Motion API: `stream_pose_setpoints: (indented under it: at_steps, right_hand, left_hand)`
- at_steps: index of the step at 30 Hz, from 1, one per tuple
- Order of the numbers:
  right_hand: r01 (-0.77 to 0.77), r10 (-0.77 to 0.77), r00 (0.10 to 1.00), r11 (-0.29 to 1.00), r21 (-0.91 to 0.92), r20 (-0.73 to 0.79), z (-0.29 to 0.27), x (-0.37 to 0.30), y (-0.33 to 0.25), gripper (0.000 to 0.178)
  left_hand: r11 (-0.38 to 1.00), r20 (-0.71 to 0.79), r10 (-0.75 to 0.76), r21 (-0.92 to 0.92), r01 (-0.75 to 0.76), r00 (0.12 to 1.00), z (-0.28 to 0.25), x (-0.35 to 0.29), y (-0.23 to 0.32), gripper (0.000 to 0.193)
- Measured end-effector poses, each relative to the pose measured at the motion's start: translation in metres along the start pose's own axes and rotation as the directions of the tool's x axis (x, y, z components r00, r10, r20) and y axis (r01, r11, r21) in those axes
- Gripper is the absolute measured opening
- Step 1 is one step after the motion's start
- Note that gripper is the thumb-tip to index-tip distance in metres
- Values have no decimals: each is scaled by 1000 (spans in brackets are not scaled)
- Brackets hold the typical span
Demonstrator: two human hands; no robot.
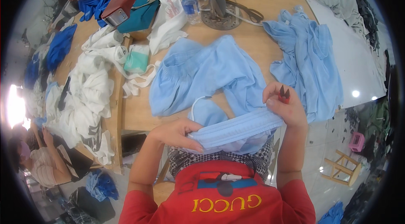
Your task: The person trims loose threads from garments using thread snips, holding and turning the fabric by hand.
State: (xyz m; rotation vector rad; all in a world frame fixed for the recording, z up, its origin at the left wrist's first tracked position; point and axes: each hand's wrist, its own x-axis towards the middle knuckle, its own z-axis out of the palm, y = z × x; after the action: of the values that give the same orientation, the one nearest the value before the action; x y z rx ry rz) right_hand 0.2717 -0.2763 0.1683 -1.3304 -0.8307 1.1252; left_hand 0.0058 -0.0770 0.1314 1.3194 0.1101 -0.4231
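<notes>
A light blue garment with a gathered elastic waistband [238, 130] is stretched across my lap at the table's near edge. My left hand [176, 133] pinches one end of the band, thumb on top. At the other end my right hand [290, 108] grips the band between thumb and finger. Small red-handled thread snips [284, 93] are also tucked in that hand, their dark tips pointing up. A white drawstring [195, 107] curls over the cloth beyond the band. More light blue cloth [206, 70] lies spread on the table just ahead; whether it joins the held piece is unclear.
A light blue garment pile [306, 53] lies at right, white garments [90, 85] at left. Behind are a red-handled device [122, 2], a clear jar [190, 5], a round metal base [220, 21] and black scissors [249, 11]. Other people work at left. A wooden stool [342, 168] stands at right.
</notes>
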Motion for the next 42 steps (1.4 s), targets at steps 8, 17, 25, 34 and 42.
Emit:
stream_pose_setpoints:
  at_steps: [8,17,25,34,42]
  right_hand:
    - [-10,6,997,999,-53,-80,3,-1,-5,25]
    - [77,-78,997,997,-24,-6,1,0,-4,14]
    - [-3,7,998,996,88,-55,10,-10,-3,35]
    - [-38,76,985,970,239,-153,29,14,26,19]
    - [-42,41,949,999,3,-312,46,16,78,12]
  left_hand:
    - [999,-15,45,18,-44,999,0,4,-7,38]
    - [998,-46,53,20,-52,998,1,0,-1,34]
    - [995,-90,58,90,-50,994,1,-12,22,29]
    - [811,-6,552,234,-536,834,26,24,16,21]
    - [822,-206,558,7,-569,804,48,47,4,17]
